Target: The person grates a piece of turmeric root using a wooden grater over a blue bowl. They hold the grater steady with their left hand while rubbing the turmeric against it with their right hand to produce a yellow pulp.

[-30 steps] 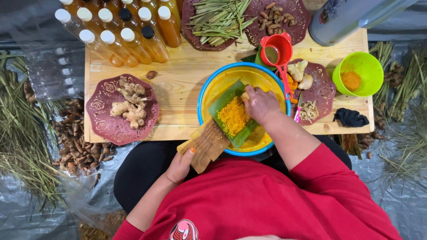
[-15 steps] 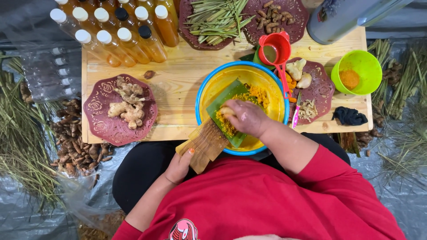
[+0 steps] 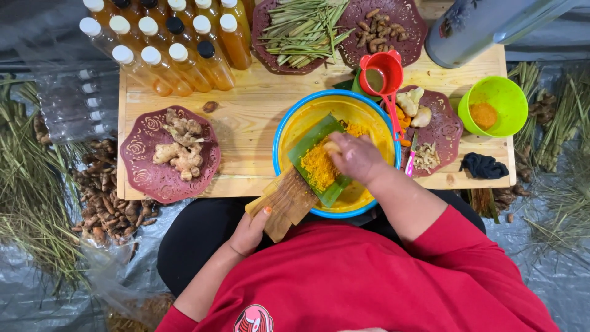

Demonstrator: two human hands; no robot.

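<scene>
My left hand (image 3: pixel 249 232) grips the lower end of a wooden grater board (image 3: pixel 286 200) that leans into a yellow bowl with a blue rim (image 3: pixel 290 121). A green leaf strip (image 3: pixel 306 143) lies on the board, covered with orange grated pulp (image 3: pixel 319 166). My right hand (image 3: pixel 355 157) presses a small yellowish root piece (image 3: pixel 332 147) against the board's upper part, over the bowl.
On the wooden table (image 3: pixel 246 117): a maroon plate of ginger roots (image 3: pixel 169 154), bottles of amber liquid (image 3: pixel 166 46), plates of green stalks (image 3: pixel 301 27) and brown roots (image 3: pixel 382 27), a red cup (image 3: pixel 381 74), a green bowl with orange powder (image 3: pixel 493 107), a dark cloth (image 3: pixel 483 166).
My right hand slid down the board toward me with the root, then back up a little. The left hand keeps holding the board's end.
</scene>
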